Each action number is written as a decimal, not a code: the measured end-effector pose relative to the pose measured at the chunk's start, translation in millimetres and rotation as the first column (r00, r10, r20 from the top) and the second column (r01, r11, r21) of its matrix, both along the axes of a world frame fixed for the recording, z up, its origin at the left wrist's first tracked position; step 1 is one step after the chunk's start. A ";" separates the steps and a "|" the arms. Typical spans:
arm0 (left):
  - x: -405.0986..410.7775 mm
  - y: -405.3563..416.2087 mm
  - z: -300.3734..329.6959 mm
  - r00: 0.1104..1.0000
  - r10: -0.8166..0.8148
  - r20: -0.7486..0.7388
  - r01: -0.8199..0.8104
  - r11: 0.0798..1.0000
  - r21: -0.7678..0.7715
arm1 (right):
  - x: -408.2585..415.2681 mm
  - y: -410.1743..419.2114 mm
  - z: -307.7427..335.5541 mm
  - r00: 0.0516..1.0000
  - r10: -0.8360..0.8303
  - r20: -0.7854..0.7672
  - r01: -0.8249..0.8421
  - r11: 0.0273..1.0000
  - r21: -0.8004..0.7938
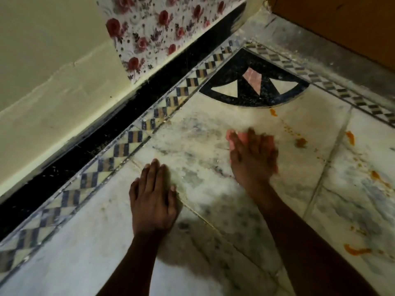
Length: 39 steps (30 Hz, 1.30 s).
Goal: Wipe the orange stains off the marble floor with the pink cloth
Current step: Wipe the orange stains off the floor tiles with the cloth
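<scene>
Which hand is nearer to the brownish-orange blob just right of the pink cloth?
The right hand, pressing the pink cloth flat, lies just left of the blob. The left hand rests flat on the marble floor, much farther left and nearer the person.

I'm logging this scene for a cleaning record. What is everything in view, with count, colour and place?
white marble floor: one, grey-veined, under both hands
orange stains: several, to the right of the hands, unwiped
pink cloth: one, under the right hand, mostly hidden
checkered inlay border: two strips, dark and cream, meeting at the far corner
black fan-shaped inlay: one, with white and pink wedges, in that corner
black skirting: one, along the cream wall
floral sheet: one, red roses on white, on the wall
brown panel: one, top right
left hand: flat on the floor
right hand: blurred, flat, presses the cloth
</scene>
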<state>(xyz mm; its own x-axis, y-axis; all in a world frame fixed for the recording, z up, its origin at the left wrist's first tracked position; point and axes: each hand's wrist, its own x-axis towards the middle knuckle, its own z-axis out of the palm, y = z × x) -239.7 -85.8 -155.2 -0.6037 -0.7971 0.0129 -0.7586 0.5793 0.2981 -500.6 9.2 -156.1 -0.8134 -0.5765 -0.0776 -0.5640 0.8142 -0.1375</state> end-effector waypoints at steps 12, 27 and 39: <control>-0.3 1.8 0.0 0.998 0.023 -0.050 -0.024 1.000 -0.014 | 19.2 -10.0 -0.6 0.998 0.052 -0.027 -0.054 0.996 -0.073; 4.5 0.4 -5.1 0.995 -0.002 -0.096 0.001 1.000 -0.015 | 35.2 -64.2 13.1 0.992 0.049 0.118 -0.047 0.999 -0.016; 7.5 7.6 0.2 0.964 -0.248 -0.094 0.245 0.969 -0.042 | 38.9 85.5 -5.8 0.991 -0.128 0.042 0.131 0.988 -0.077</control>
<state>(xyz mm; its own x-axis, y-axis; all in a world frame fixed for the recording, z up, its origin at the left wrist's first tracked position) -232.1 -78.2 -154.9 -0.7758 -0.6225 0.1033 -0.5595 0.7542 0.3437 -461.7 94.7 -161.9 -0.8789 -0.4723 -0.0670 -0.4482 0.8656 -0.2234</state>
